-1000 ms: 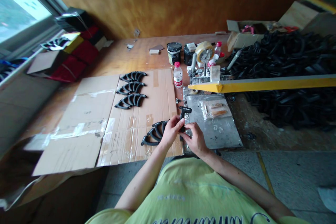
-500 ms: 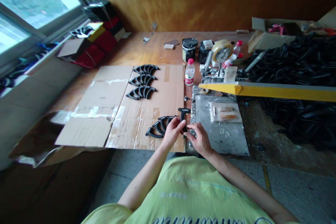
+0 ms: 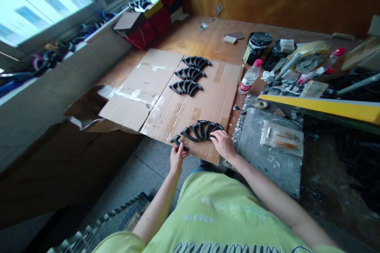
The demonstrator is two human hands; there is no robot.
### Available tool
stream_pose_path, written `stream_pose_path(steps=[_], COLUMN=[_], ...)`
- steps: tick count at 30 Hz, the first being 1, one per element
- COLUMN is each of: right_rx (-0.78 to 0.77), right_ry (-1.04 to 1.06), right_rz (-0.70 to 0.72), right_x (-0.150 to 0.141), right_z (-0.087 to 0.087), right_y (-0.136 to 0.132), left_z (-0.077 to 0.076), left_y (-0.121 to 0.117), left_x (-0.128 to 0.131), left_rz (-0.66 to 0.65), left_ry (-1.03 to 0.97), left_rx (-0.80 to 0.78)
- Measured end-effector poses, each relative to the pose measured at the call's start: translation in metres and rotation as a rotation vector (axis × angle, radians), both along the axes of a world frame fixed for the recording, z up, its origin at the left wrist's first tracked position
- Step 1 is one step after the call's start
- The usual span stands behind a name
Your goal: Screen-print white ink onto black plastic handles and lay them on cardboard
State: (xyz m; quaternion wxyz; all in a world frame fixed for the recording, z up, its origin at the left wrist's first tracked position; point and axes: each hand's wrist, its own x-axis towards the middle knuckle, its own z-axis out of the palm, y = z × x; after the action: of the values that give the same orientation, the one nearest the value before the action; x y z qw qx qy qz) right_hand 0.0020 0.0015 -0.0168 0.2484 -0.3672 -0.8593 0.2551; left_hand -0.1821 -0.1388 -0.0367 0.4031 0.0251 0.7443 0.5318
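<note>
A black curved handle [image 3: 177, 140] with a wider head is pinched in my left hand [image 3: 177, 159], low over the cardboard's front edge. It sits at the left end of a fanned row of similar black curved handles [image 3: 198, 131]. At the right end of that row, my right hand [image 3: 224, 144] has its fingers closed on the last handle, whose lower end they partly cover. Farther back on the cardboard [image 3: 208, 104] lie three more fanned rows of the same handles [image 3: 186, 87].
Right of the cardboard are a bottle with a red cap [image 3: 251, 76], a grey board [image 3: 261, 158] with a plastic packet [image 3: 282, 137], and a yellow-edged bar [image 3: 320, 106]. Black tubs [image 3: 257, 45] and a tape roll [image 3: 311, 57] stand behind. Red boxes [image 3: 142, 31] sit by the window.
The view has swung left. My hands, together on one handle before, are now apart: my left hand at the row's left end with a handle, my right at its right end.
</note>
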Motion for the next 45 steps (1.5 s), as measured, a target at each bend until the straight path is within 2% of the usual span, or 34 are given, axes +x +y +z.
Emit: stream_pose_path(steps=[3, 5, 10, 15, 21, 27, 31, 34, 41, 45], right_rx=[0.004, -0.021, -0.118, -0.187, -0.226, -0.216, -0.231, -0.269, -0.391, -0.442], right_ry=[-0.179, -0.318, -0.592, -0.689, -0.718, -0.762, -0.761, -0.745, -0.577, -0.452], right_rz=[0.023, 0.028, 0.003, -0.059, -0.089, -0.052, -0.038, -0.064, -0.082, -0.026], right_x=[-0.02, -0.03, -0.048, -0.065, -0.068, -0.06, -0.063, -0.069, -0.083, -0.082], right_z=[-0.009, -0.01, -0.001, 0.008, 0.012, 0.019, 0.017, 0.01, 0.001, -0.001], right_y=[0.008, 0.01, 0.007, 0.007, 0.015, 0.019, 0.017, 0.015, 0.006, 0.004], left_z=[-0.008, -0.011, -0.018, -0.024, -0.023, -0.019, -0.021, -0.021, -0.011, -0.006], left_y=[0.001, 0.002, 0.002, 0.005, 0.013, 0.015, 0.02, 0.033, 0.08, 0.085], left_x=[-0.007, -0.012, -0.023, -0.022, -0.019, -0.019, -0.021, -0.033, -0.087, -0.084], left_rz=[-0.022, -0.1, -0.349, -0.433, -0.45, -0.453, -0.474, -0.494, -0.526, -0.518], left_ry=[0.017, 0.043, 0.138, 0.146, 0.147, 0.122, 0.144, 0.224, 0.528, 0.681], left_rx=[-0.043, -0.105, -0.344, -0.394, -0.391, -0.377, -0.394, -0.414, -0.463, -0.471])
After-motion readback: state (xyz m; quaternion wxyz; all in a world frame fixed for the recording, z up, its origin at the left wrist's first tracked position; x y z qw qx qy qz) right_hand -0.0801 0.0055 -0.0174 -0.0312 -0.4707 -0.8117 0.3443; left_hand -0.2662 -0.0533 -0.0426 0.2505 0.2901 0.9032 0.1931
